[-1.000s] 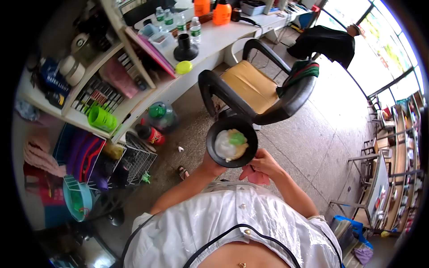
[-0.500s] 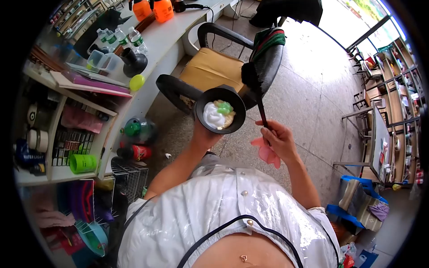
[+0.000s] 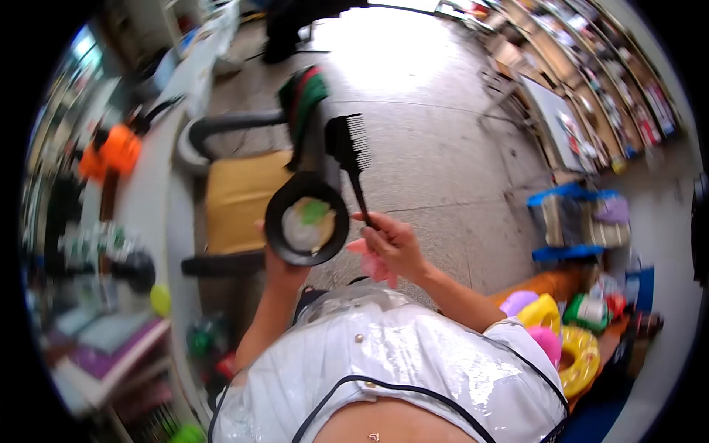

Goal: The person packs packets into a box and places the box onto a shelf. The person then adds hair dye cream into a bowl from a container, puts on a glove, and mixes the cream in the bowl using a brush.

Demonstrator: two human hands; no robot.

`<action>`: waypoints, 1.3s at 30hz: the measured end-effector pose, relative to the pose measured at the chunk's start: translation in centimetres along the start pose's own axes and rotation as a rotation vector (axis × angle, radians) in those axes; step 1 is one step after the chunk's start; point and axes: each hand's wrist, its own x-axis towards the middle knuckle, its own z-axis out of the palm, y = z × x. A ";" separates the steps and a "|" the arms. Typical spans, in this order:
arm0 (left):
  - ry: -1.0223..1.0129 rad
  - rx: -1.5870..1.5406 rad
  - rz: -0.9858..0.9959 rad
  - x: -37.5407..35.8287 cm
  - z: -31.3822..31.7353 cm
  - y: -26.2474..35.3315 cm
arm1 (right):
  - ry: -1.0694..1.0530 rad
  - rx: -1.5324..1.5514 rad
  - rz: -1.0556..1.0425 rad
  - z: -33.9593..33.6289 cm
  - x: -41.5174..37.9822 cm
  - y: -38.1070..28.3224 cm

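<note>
My left hand [image 3: 286, 272] is wrapped round a black mixing bowl [image 3: 275, 235] from below and to the left. Inside the bowl lie white, pale yellow and green creams [image 3: 313, 214], side by side. In my right hand [image 3: 395, 244] is the handle of a black hair-dye brush [image 3: 346, 145] with comb teeth along one side, its head pointing up and away from me. Some thin pink material [image 3: 375, 266], perhaps a glove, hangs from the same hand. The brush is to the right of the bowl, apart from the creams.
Beyond the bowl stands a salon chair with a tan seat [image 3: 240, 199] and a green and red cloth [image 3: 303, 100] on its back. A counter with orange spray bottles [image 3: 118, 151] runs along the left. On the right are shelves [image 3: 583, 66], a table [image 3: 550, 122] and yellow swim rings [image 3: 580, 362].
My view has swung to the right, so chair and counter sit further left and the swim rings have come in. Both hands keep their hold; the creams look still unmixed.
</note>
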 end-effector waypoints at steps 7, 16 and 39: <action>-0.082 0.000 -0.195 10.9 2.0 -7.1 | 0.149 -0.066 -0.089 -11.4 2.2 -0.4; 0.010 0.076 -0.473 27.1 5.0 -19.9 | 0.361 -0.477 -0.141 -30.5 4.5 -1.6; 0.110 0.586 -0.412 72.7 6.4 -32.1 | 0.344 -0.884 0.262 -58.9 34.9 -6.8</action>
